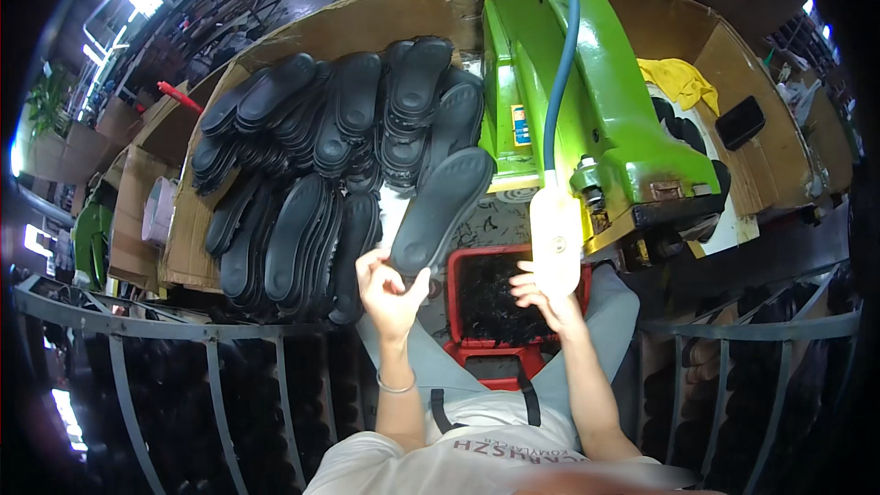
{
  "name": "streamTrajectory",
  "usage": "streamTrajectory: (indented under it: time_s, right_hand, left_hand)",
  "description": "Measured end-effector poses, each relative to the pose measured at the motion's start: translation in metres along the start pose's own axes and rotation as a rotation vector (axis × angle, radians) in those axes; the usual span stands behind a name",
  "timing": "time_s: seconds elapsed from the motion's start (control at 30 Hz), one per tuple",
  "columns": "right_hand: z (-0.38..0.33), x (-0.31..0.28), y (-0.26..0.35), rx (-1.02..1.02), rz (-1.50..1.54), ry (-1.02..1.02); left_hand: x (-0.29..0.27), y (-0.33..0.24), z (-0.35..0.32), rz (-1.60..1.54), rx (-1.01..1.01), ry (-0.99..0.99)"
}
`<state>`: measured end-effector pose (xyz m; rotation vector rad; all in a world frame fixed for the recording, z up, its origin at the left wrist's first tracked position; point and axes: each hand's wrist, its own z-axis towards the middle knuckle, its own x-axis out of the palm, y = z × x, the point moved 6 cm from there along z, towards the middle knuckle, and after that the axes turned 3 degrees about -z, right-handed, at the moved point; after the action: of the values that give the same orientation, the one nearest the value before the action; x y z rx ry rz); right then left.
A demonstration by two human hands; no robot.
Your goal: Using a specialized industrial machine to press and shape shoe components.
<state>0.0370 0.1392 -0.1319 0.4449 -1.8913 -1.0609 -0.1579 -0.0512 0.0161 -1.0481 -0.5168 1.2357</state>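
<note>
1. Black shoe sole (443, 208) is held up by its lower end, pinched between the thumb and fingers of the left hand (389, 293), above the person's lap.
2. Right hand (541, 298) wraps a white tool handle (555, 240) with a blue hose (559, 64).
3. Below sits a red bin (467, 266), seemingly full of dark scraps.
4. Stacked black soles (312, 156) lie left of the green machine (587, 101).

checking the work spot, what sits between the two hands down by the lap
In the head view, a red bin of dark scraps lies between the left hand, holding a black sole, and the right hand, gripping a white tool.
</note>
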Motion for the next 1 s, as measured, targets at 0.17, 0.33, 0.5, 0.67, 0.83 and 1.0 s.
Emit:
streamTrajectory:
  time_s: [0.17, 0.33, 0.5, 0.67, 0.83, 1.0]
  right_hand:
    - [0.062, 0.091, -0.001, 0.185, 0.574, 0.2]
    - [0.089, 0.082, -0.018, -0.022, 0.593, 0.066]
    - [0.017, 0.053, -0.04, 0.083, 0.211, -0.024]
    - [-0.08, 0.002, -0.028, -0.026, 0.493, -0.303]
    - [-0.158, -0.027, -0.026, 0.03, -0.135, -0.378]
    - [-0.16, 0.016, -0.009, -0.068, -0.193, -0.383]
  left_hand:
    - [-0.029, -0.017, -0.019, 0.018, 0.097, 0.151]
    - [-0.023, 0.0, -0.03, -0.277, 0.007, 0.073]
    - [0.013, 0.021, -0.054, -0.519, -0.388, -0.292]
    - [0.071, 0.024, -0.07, -0.897, -0.659, -0.086]
    - [0.134, -0.022, -0.088, -0.811, -0.661, 0.381]
    - [0.183, -0.043, -0.089, -0.17, -0.306, 0.766]
